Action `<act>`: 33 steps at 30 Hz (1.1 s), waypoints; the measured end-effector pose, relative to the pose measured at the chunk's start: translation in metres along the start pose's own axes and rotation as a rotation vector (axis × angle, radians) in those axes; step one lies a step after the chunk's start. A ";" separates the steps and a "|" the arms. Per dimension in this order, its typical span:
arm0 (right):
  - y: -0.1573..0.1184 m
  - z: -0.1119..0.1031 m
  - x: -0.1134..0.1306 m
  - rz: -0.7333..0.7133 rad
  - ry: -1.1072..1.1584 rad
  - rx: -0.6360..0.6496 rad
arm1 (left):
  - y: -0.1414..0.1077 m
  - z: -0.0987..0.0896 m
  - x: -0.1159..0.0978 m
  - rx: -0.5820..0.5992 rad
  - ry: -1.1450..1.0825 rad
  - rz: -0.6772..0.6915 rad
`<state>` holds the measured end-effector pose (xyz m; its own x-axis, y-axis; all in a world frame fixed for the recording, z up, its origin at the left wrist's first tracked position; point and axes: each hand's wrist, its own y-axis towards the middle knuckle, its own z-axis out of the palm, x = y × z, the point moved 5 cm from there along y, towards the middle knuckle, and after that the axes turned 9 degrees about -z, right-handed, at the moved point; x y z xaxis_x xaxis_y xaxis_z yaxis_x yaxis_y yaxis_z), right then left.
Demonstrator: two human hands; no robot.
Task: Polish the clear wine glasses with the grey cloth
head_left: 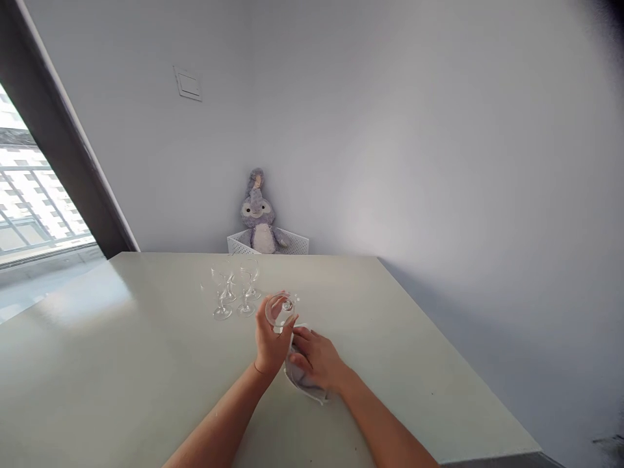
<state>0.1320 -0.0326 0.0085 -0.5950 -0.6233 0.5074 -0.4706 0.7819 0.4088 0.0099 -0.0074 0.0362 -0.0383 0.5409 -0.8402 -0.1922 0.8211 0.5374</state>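
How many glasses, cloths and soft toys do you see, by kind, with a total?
Glasses: 5 (4 standing, 1 held in the left hand)
Grey cloth-like piece: 1, under the right hand
Soft toy: 1
Total: 7

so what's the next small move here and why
Perhaps gather the soft light grey cloth up toward the clear round-rimmed glass, I'd judge: the right grip already lies over the cloth, while the left grip holds the glass close beside it, so the two look easy to bring together.
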 end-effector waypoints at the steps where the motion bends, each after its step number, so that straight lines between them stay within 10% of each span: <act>1: 0.000 -0.004 0.002 -0.015 -0.139 -0.001 | 0.001 -0.001 -0.001 -0.009 0.028 0.037; 6: 0.000 -0.019 -0.009 0.027 -0.508 -0.094 | -0.004 0.004 0.000 0.016 0.112 0.168; 12: -0.003 -0.021 -0.015 0.068 -0.427 -0.344 | -0.027 0.022 0.009 0.193 0.232 0.130; 20: -0.003 -0.011 -0.037 0.094 -0.230 -0.286 | -0.031 0.034 0.019 0.342 0.209 -0.029; 28: -0.014 -0.077 -0.131 0.610 -0.232 -0.464 | -0.039 0.048 0.055 0.687 0.548 -0.166; 33: -0.021 -0.104 -0.190 0.800 -0.268 -0.472 | -0.040 0.050 0.054 0.703 0.606 -0.144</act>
<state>0.3232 0.0686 -0.0176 -0.7820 0.1604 0.6022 0.4141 0.8559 0.3098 0.0650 -0.0019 -0.0271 -0.6028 0.4006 -0.6901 0.3936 0.9016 0.1796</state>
